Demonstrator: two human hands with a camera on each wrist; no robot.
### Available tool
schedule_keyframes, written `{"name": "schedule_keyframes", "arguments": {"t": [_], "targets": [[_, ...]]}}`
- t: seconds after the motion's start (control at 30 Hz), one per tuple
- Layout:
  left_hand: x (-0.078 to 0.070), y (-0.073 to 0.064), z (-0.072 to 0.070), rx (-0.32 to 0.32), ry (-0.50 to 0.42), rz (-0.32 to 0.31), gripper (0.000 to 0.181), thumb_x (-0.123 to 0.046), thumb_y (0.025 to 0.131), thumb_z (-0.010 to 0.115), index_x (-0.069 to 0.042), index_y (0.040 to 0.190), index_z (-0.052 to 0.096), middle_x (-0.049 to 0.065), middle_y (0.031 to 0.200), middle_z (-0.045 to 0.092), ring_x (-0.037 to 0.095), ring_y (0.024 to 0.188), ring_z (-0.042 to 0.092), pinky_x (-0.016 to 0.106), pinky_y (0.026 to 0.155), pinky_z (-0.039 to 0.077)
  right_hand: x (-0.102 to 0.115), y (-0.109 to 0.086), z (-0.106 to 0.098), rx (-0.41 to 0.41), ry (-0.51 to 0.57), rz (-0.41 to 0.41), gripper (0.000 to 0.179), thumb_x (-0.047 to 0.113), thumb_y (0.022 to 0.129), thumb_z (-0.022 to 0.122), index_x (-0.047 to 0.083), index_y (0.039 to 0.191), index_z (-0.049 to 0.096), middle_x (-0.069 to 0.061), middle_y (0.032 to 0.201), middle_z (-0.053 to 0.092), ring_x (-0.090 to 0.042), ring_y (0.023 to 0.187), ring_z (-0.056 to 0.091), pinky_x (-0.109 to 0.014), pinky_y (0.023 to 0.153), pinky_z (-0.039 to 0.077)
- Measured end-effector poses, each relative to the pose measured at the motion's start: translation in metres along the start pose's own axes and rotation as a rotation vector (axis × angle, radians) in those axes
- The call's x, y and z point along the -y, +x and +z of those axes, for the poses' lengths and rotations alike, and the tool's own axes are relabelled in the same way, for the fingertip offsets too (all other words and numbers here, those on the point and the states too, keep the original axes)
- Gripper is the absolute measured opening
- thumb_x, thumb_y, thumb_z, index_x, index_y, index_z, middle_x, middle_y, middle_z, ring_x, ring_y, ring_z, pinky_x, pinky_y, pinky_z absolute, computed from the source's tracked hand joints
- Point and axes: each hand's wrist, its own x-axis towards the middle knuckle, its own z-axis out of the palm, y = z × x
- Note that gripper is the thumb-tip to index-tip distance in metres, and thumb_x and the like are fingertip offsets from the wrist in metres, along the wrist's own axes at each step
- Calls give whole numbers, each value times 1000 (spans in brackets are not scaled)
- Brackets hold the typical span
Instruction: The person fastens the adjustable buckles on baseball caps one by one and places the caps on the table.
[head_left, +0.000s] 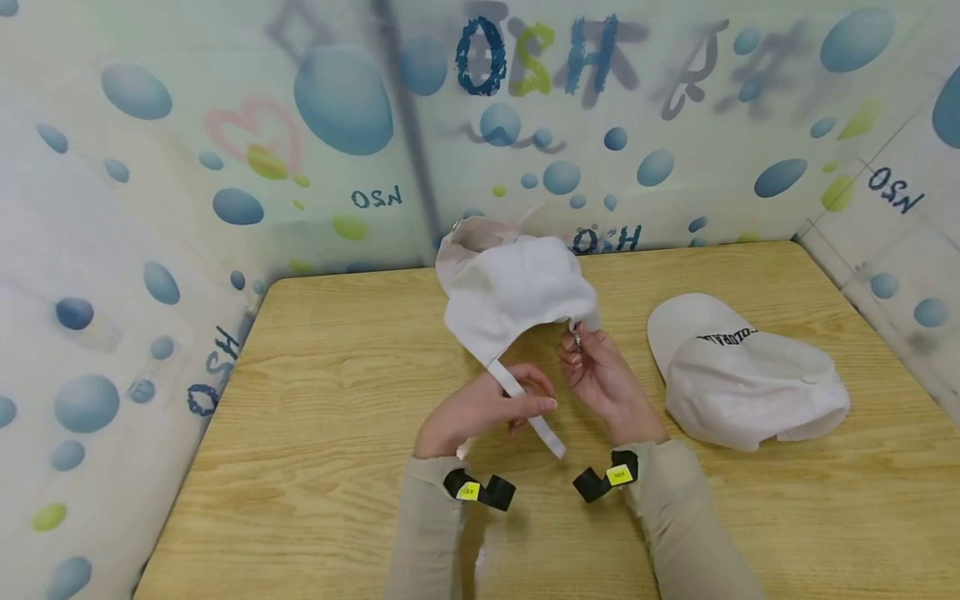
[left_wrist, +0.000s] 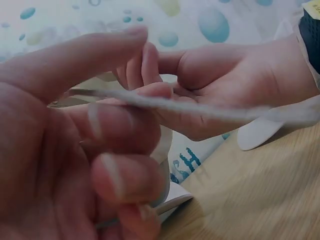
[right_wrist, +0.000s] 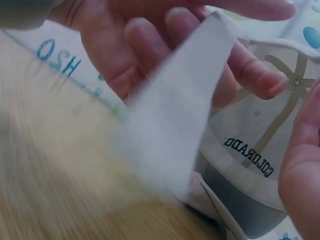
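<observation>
A white cap (head_left: 525,287) is held up over the table, its back opening toward me. At the right end of that opening, my right hand (head_left: 603,379) pinches the small metal buckle (head_left: 577,340) between thumb and fingers. The cap's loose white strap (head_left: 508,379) hangs from the left side across my left hand (head_left: 487,408). In the left wrist view the strap (left_wrist: 200,107) lies over the fingers (left_wrist: 127,175), with one digit stretched out above it. The right wrist view shows the strap blurred, in front of the cap's inside (right_wrist: 260,120).
A second white cap (head_left: 742,375) with dark lettering lies on the wooden table (head_left: 337,358) to the right. Behind the held cap is a pale pinkish cap (head_left: 480,236). A wall sheet (head_left: 337,208) printed with blue drops borders the table's back and sides.
</observation>
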Motion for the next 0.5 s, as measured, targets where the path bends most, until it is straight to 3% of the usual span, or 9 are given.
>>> {"name": "schedule_keyframes", "arguments": {"t": [0.13, 0.27, 0.33, 0.5], "targets": [[0, 0, 0, 57, -82, 18, 25, -21, 84, 64, -4, 103, 60, 14, 68, 59, 27, 55, 51, 39, 51, 45, -1, 0, -1, 88, 216, 35, 30, 19, 99, 28, 1, 97, 52, -7, 77, 55, -12, 65, 52, -16, 57, 43], [-3, 1, 0, 69, -135, 47, 22, -9, 85, 61, 4, 103, 60, 14, 84, 64, 30, 72, 57, 41, 65, 48, 0, 2, -1, 134, 423, 71, 39, 28, 98, 23, 0, 100, 50, -8, 72, 53, -15, 59, 48, -19, 55, 42], [-3, 2, 0, 35, -137, 70, 20, -9, 85, 60, 1, 103, 62, 14, 87, 65, 34, 77, 57, 44, 70, 47, 0, 2, 0, 136, 441, 74, 42, 32, 98, 21, 1, 100, 50, -7, 69, 51, -14, 57, 44, -19, 53, 39], [-4, 3, -1, -147, -120, 145, 21, -12, 84, 62, -5, 103, 64, 10, 93, 65, 32, 86, 59, 40, 78, 47, 0, 0, 8, 122, 412, 71, 42, 31, 98, 22, 2, 93, 50, -1, 61, 40, -11, 51, 30, -19, 50, 30]]}}
